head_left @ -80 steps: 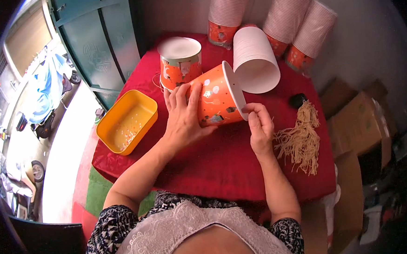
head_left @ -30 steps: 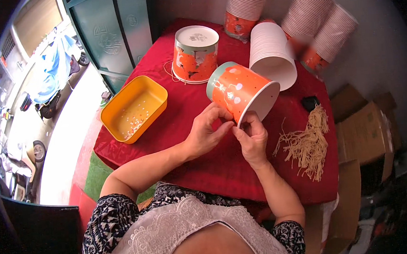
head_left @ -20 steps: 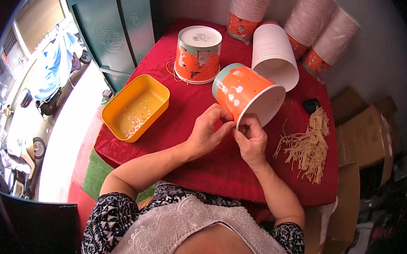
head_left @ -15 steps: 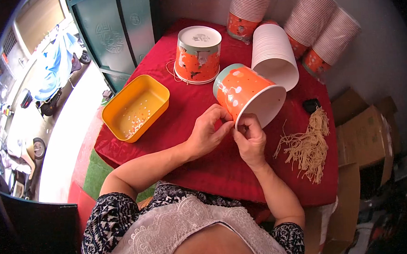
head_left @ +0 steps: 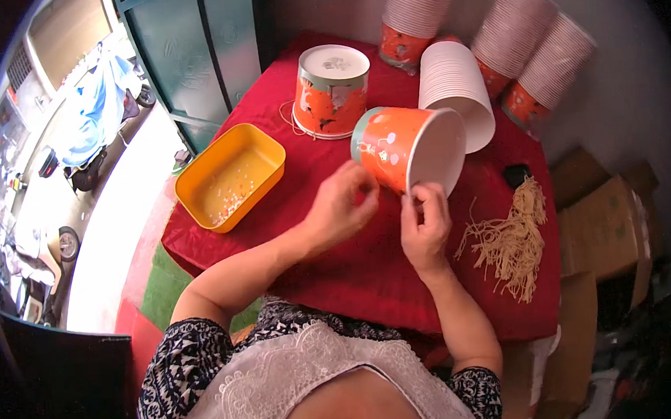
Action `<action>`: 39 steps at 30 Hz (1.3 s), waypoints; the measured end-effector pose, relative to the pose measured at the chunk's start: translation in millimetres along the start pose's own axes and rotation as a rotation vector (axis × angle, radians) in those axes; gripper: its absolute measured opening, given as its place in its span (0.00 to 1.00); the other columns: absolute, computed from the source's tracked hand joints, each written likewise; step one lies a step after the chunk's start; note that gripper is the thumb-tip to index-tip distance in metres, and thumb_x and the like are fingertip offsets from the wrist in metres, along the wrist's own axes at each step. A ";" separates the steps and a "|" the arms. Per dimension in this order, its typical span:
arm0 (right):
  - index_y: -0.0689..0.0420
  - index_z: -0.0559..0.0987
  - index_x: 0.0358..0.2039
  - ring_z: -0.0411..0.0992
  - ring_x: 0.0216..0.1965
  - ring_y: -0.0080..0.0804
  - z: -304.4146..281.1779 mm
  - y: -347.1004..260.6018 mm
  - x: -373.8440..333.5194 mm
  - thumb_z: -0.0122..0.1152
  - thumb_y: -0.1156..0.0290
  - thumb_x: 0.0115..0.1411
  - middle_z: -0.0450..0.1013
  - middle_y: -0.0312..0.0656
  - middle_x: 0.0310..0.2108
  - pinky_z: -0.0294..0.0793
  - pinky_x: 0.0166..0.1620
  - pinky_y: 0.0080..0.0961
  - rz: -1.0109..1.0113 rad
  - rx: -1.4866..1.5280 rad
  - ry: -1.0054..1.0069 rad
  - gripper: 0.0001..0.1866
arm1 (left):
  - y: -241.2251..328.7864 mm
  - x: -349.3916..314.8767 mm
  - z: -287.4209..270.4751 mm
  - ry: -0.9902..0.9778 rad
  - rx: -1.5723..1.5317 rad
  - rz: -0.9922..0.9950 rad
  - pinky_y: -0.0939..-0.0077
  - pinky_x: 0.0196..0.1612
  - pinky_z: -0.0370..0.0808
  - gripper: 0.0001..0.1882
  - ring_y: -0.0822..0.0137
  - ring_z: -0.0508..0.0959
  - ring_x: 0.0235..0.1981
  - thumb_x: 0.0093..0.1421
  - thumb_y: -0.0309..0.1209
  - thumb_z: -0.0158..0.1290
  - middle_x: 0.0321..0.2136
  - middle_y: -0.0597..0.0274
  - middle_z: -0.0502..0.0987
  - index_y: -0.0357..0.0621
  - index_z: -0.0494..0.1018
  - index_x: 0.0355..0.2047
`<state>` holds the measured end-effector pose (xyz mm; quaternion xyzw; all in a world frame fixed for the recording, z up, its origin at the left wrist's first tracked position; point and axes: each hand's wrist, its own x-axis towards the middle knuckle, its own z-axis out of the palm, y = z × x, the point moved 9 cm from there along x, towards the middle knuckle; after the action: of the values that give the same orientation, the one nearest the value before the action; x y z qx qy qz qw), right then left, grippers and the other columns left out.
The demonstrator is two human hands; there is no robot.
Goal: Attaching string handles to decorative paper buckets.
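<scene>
An orange paper bucket (head_left: 384, 149) with a grey-green base band and white rim lies on its side, its mouth turned to the right. My right hand (head_left: 426, 227) pinches the bucket's near rim between thumb and fingers. Just left of the rim, apart from the bucket's wall, my left hand (head_left: 344, 203) is curled and slightly blurred, thumb and fingers drawn together; whatever it may hold is too small to see. Another orange bucket (head_left: 331, 106) stands upside down behind, with a thin cord loop at its left.
A yellow plastic tub (head_left: 272, 171) with small pale bits sits at left on the red-covered table (head_left: 309, 276). Nested white buckets (head_left: 450, 72) lie behind; taller stacks (head_left: 512, 26) lean by the wall. Beige cords (head_left: 513, 252) lie at right, cardboard boxes (head_left: 602, 228) beyond the edge.
My left hand has come away from the rim, moving slightly left. The bucket has turned so its mouth faces more to the right, and my right hand has shifted slightly right with its rim.
</scene>
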<state>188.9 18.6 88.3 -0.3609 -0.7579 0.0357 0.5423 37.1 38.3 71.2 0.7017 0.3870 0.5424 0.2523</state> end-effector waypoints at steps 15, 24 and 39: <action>0.57 0.76 0.34 0.68 0.43 0.35 -18.6 -48.6 29.5 0.57 0.73 0.55 0.70 0.38 0.35 0.66 0.47 0.38 -0.387 -0.253 -0.172 0.06 | -32.4 -23.1 -187.4 0.061 0.886 -0.345 0.66 0.32 0.74 0.05 0.51 0.77 0.27 0.53 0.22 0.51 0.24 0.50 0.76 0.35 0.74 0.31; 0.63 0.76 0.33 0.72 0.38 0.46 -89.6 68.7 30.8 0.52 0.80 0.58 0.74 0.50 0.34 0.71 0.43 0.38 0.100 -0.427 -0.019 0.05 | 12.9 -17.1 -174.7 0.158 0.711 -0.121 0.63 0.52 0.72 0.22 0.48 0.74 0.47 0.53 0.13 0.42 0.51 0.46 0.68 0.36 0.68 0.49; 0.64 0.80 0.32 0.74 0.42 0.54 -78.8 176.0 -33.0 0.58 0.67 0.57 0.76 0.58 0.36 0.71 0.47 0.44 0.748 -0.806 -0.706 0.12 | 93.3 -0.8 -72.5 -0.119 0.598 0.108 0.61 0.53 0.69 0.14 0.48 0.71 0.51 0.54 0.21 0.51 0.49 0.48 0.70 0.38 0.72 0.42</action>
<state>350.2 102.4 15.8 -0.7419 -0.6677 0.0515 0.0339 -7.3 -20.5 163.6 0.7949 0.4760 0.3752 0.0279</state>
